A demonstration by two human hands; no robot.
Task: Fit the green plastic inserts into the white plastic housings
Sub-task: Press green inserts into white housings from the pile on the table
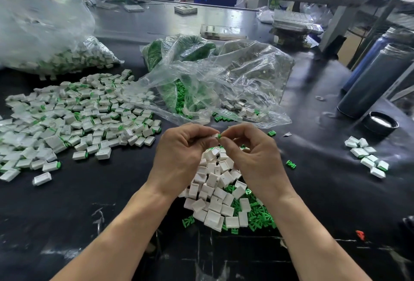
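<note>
On the bench: black table [324, 191] fills the view, and it's parts everywhere.
Finished heap: big spread of white housings with green ends [74, 121] at left, looks assembled, well apart from the hands.
Bags: clear plastic bag [224, 83] beyond the hands, spilling green parts; a second fuller bag [56, 41] far left.
Feed pile: loose white housings [215, 193] mixed with green inserts [255, 213], right under the wrists.
Left hand [181, 153]: fingers curled, pinching one white housing [215, 135] at its tips.
Right hand [255, 153]: thumb and forefinger pinch a green insert [219, 136], touching the housing's end.
Handling: I'd call these featherlight, rigid, smooth little mouldings; easy to fumble. Best held by the housing's flat sides, insert by its tail, pushed straight.
Hard to make out: how deep the insert sits; fingers cover most of both parts, and whether it's seated I can't tell.
Also unclear: bag contents blur behind the plastic.
</note>
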